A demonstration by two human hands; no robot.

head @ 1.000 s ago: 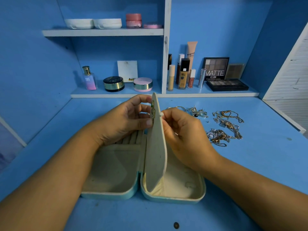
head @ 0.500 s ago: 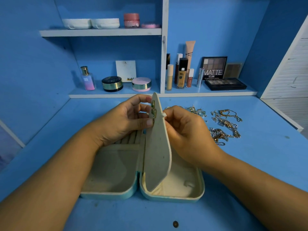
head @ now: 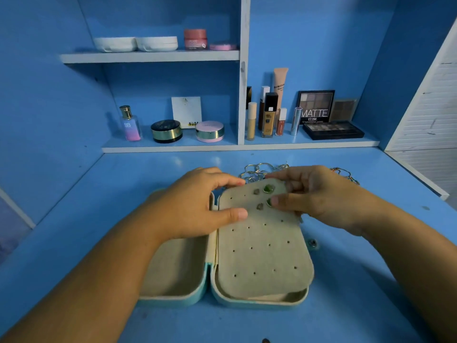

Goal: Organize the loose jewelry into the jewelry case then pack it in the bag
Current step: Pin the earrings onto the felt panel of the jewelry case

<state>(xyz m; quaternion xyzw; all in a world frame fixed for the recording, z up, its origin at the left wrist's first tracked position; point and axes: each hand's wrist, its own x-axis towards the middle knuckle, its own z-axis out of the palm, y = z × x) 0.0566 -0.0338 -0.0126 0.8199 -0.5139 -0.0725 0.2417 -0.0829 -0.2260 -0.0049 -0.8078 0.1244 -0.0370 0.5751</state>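
Blue surface (head: 99,194) below the cosmetics shelves (head: 148,56) carries the open jewelry case (head: 170,299), its beige perforated panel (head: 262,253) lying over the case's right half. Four earrings (head: 268,188) (two green, two greyish) sit at the panel's far end. The left hand (head: 197,206) has its fingers pinching the panel's far left edge. The right hand (head: 319,196) pinches the far right corner, thumb touching a green earring. Loose jewelry (head: 257,169) lies just beyond the case.

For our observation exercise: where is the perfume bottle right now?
In the head view, the perfume bottle stands at the left end of the lower shelf, just left of the black-and-gold compact.
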